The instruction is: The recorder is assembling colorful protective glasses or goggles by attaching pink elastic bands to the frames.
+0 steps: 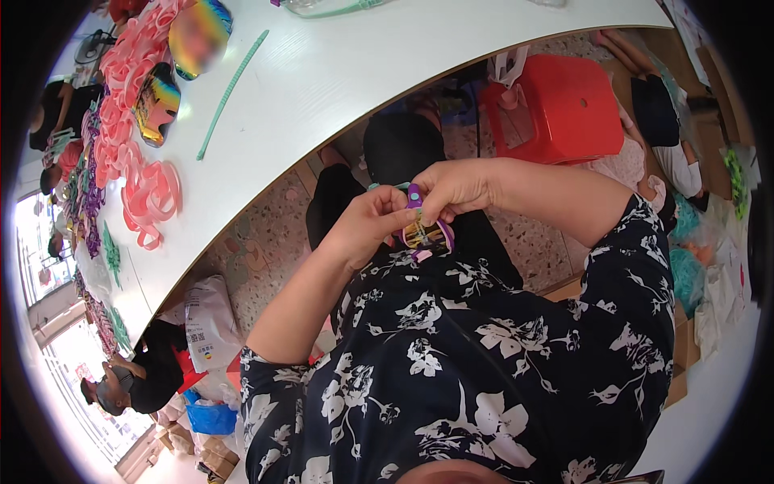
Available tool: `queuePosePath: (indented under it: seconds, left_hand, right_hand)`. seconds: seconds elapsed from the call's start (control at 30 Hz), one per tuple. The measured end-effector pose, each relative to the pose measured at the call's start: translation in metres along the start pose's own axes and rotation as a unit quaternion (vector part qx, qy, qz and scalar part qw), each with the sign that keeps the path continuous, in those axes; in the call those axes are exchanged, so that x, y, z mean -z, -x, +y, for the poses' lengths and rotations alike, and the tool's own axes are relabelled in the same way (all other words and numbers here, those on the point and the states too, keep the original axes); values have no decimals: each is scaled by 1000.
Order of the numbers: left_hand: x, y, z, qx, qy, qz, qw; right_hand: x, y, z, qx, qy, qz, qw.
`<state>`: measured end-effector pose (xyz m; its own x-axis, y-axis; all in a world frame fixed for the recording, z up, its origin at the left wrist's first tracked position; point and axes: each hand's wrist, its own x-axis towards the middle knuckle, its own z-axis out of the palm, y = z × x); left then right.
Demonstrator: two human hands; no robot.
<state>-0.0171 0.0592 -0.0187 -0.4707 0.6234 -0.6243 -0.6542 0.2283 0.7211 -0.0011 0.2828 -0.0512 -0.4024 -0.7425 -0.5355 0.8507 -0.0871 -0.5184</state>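
Over my lap, both hands meet at a pair of purple-framed goggles [427, 235] with a shiny gold lens and a bit of pink at the lower edge. My left hand [367, 224] pinches its edge, thumb and fingers pressed together. From the other side my right hand [455, 189] grips the purple part, its fingertips close to the left thumb. Small teal pieces show at the fingers, one of them round on the purple part. The fingers hide how these parts join.
On the white table [322, 56] lie a thin teal strip [232, 95], mirrored lenses [157, 105] and a heap of pink straps [149, 194]. A red stool [556, 109] stands right of my knees. A white bag [211, 315] is at the left. Other people sit at the left and right.
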Motion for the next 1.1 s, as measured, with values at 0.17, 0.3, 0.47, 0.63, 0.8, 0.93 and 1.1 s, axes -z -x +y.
queuePosePath:
  seconds: [0.17,0.3,0.47,0.63,0.8,0.93,1.1]
  left_hand:
    - [-2,-4,-9,-36,-64,90,993]
    - [-9,-7,-15,-93,-181,189,961]
    - [-25,18,-33,-159,-109,221,956]
    - [-22,25,-51,-150,-4,200,968]
    - [-39,32,-62,-187,40,224,956]
    - [-38,31,-51,-172,32,218,960]
    - [-35,30,-53,-193,83,191,959]
  right_hand:
    - [-1,11,6,120,139,147,972]
    - [-39,30,35,306,319,364,819]
    - [-57,19,78,358,234,416,802]
    - [-65,17,72,353,242,408,806]
    - [-72,15,77,351,235,431,798]
    - [-60,17,66,358,213,396,818]
    - [-41,1,78,367,110,361,850]
